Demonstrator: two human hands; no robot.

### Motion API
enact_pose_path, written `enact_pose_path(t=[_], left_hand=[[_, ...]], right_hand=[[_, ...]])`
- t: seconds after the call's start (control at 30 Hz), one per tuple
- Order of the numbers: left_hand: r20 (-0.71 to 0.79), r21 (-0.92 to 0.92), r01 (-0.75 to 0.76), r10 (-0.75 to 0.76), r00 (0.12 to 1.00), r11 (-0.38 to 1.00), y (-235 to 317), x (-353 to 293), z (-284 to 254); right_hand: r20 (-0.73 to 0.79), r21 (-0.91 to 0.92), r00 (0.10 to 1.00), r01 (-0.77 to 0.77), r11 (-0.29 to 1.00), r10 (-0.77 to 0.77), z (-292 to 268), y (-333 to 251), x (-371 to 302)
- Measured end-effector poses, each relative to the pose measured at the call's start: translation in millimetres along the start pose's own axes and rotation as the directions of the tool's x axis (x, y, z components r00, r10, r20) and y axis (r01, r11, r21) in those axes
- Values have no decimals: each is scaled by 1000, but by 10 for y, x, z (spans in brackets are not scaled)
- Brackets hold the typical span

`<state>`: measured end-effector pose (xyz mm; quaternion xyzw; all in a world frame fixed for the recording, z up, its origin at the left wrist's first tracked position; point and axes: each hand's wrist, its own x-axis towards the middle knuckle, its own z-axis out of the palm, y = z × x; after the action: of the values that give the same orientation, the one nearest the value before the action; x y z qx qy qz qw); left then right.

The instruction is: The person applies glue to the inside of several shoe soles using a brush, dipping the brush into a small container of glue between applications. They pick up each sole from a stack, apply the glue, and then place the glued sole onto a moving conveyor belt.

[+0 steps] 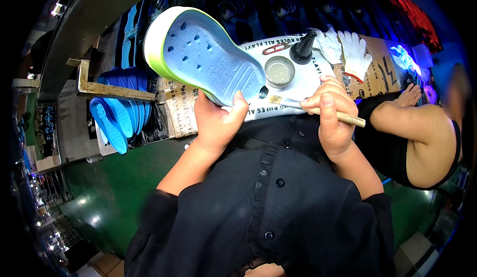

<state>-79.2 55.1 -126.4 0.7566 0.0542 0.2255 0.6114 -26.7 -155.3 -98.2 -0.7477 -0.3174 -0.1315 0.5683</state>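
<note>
My left hand (218, 118) grips the near end of a shoe sole (208, 53), thumb on top, fingers hidden beneath. The sole is light blue inside with several small holes, and has a lime-green rim. In my right hand (333, 113) is a flat brush (290, 102) with a wooden handle, its bristles pointing left, close to the sole's near end; whether they touch it I cannot tell. Just beyond the brush a small round cup (280, 84) of pale liquid stands on a white printed sheet. Behind it are a black cone-shaped bottle (303, 48) and a red-handled tool (275, 48).
White work gloves (355, 56) lie on cardboard (375, 73) at the right. A stack of blue insoles (112, 123) sits at the left beside a metal bracket (117, 92). A co-worker's bare arm (405, 120) is close by on the right. Dark racks stand behind the bench.
</note>
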Motion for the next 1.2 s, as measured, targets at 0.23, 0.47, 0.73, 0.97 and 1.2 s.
enact_pose_path(t=[0.23, 0.47, 0.73, 0.97, 1.2], left_hand=[[46, 28, 37, -38, 998, 999, 28, -14, 17], [45, 39, 106, -107, 993, 994, 112, 43, 18], [538, -288, 480, -275, 797, 829, 741, 382, 14], [915, -223, 317, 85, 395, 922, 1675, 1419, 1418], [699, -614, 537, 82, 711, 579, 2385, 2043, 2578]], right_hand=[[46, -128, 994, 103, 986, -98, 30, 2, 17], [-139, -32, 990, -10, 999, 5, -200, 67, -93], [-317, 28, 936, -149, 988, 151, -582, 317, -334], [-401, 76, 865, -298, 952, 302, -914, 474, -575], [-426, 119, 841, -313, 942, 334, -1076, 566, -682]])
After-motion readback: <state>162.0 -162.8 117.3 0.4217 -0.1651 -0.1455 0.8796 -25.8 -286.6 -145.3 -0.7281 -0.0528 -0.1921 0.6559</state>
